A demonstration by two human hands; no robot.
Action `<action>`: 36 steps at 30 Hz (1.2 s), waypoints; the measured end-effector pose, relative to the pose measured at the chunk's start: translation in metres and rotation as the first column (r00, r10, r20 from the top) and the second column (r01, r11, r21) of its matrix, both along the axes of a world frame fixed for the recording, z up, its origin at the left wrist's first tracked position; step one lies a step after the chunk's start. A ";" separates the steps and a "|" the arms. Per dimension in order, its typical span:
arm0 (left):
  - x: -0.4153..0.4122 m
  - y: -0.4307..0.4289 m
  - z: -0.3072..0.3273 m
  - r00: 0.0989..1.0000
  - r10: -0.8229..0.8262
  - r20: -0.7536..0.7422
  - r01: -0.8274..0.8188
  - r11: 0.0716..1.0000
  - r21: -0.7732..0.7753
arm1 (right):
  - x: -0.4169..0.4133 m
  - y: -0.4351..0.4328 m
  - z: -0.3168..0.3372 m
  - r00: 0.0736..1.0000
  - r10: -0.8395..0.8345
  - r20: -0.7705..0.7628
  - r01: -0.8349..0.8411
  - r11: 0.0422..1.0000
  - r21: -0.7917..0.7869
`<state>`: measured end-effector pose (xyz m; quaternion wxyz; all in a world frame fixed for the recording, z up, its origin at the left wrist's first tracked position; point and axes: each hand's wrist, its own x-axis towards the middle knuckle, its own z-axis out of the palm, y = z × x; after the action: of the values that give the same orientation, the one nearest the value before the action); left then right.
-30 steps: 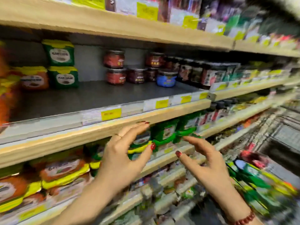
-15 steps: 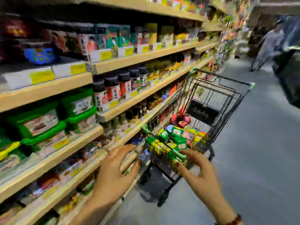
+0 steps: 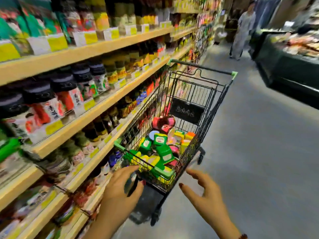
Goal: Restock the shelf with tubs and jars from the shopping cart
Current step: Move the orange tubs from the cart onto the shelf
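A black wire shopping cart with green corner caps stands in the aisle beside the shelves. Inside it lie several green tubs, yellow tubs, orange tubs and red-lidded jars. My left hand hovers at the cart's near left corner, fingers loosely spread, holding nothing. My right hand is at the near right corner, fingers spread, empty. The view is motion-blurred.
Wooden shelves packed with jars and bottles run along the left. A person stands far down the aisle. A dark display counter lines the right side. Grey floor lies open to the right of the cart.
My view swung right from the shelf with the tubs and jars to the cart. Both empty hands dropped from the shelf edge to the cart's near end.
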<state>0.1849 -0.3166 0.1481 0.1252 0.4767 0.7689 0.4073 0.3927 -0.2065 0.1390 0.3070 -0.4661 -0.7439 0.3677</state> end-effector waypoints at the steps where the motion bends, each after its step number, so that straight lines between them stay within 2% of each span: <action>1: -0.007 0.012 -0.004 1.000 -0.016 -0.010 0.016 1.000 -0.004 | -0.006 0.012 -0.001 1.000 -0.003 0.012 0.003 1.000 -0.005; 6: -0.045 0.071 -0.008 0.997 -0.040 0.070 0.039 0.999 0.017 | -0.041 0.070 -0.001 1.000 0.009 0.017 -0.008 0.999 -0.043; 15: -0.084 0.160 -0.021 0.992 -0.053 0.117 0.056 0.998 -0.018 | -0.078 0.148 -0.017 0.999 0.011 0.037 -0.005 0.989 -0.148; 22: -0.093 0.247 -0.041 0.993 -0.012 0.114 0.020 0.998 -0.067 | -0.098 0.240 -0.046 0.998 0.044 -0.047 -0.055 0.964 -0.260; 25: -0.094 0.291 -0.047 0.994 0.036 0.106 -0.027 0.996 -0.084 | -0.107 0.286 -0.058 0.992 -0.030 -0.123 -0.009 0.953 -0.302; 30: -0.096 0.357 -0.058 0.995 0.044 0.095 -0.033 0.994 -0.107 | -0.121 0.348 -0.078 0.941 -0.250 -0.227 0.167 0.930 -0.328; 36: -0.099 0.408 -0.071 0.998 0.032 0.063 -0.023 0.989 -0.147 | -0.141 0.385 -0.107 0.839 -0.476 -0.263 0.324 0.827 -0.460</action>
<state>0.0856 0.0919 0.0772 0.1790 0.4423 0.7986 0.3670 0.2517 0.1783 0.0321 0.4104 -0.5892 -0.4659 0.5171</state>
